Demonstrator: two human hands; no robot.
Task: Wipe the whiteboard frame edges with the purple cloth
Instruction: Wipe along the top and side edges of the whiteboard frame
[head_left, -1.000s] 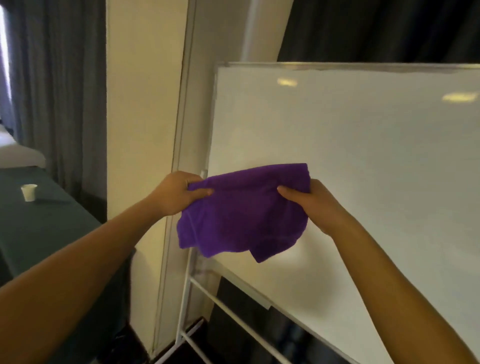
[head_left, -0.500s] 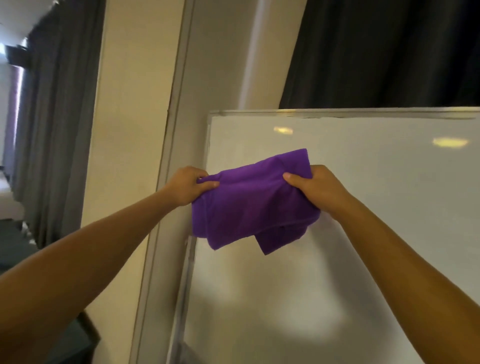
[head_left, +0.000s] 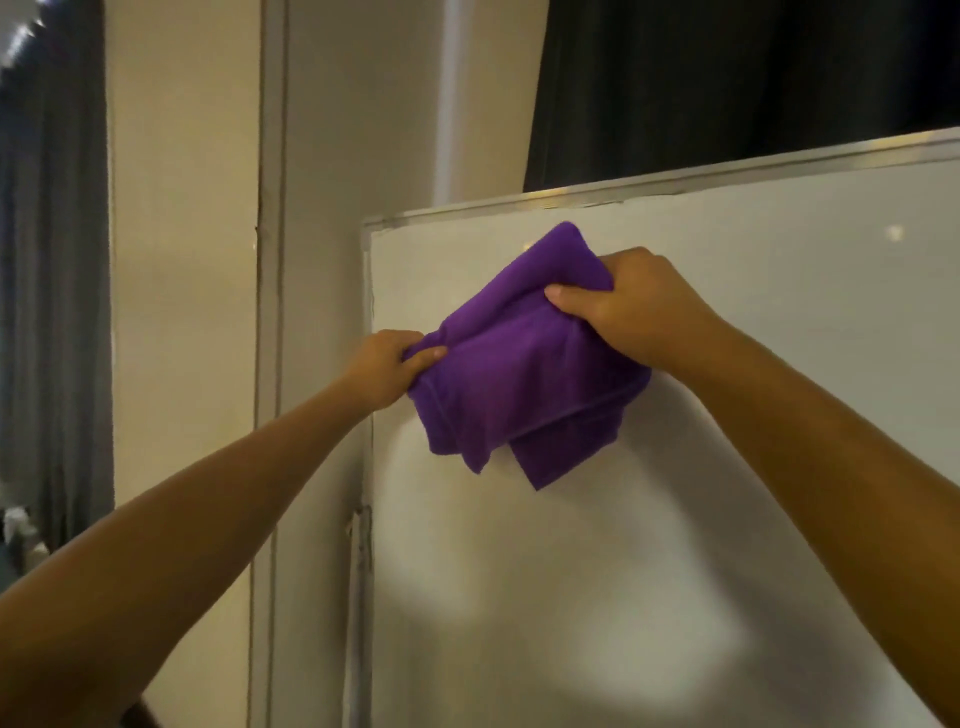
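Observation:
A purple cloth hangs bunched in front of the upper left part of the whiteboard. My left hand pinches its left corner, right by the board's left frame edge. My right hand grips the cloth's upper right part, a little below the silver top frame edge. Two loose corners of the cloth dangle downward. I cannot tell whether the cloth touches the board surface.
A cream wall with a vertical trim strip stands just left of the board. Grey curtains hang at the far left and a dark curtain behind the board's top. A stand post runs down the board's left side.
Both hands have raised the cloth toward the board's top left corner and drawn it into a tighter bunch. The view has tilted up, so the table and stand legs are out of sight.

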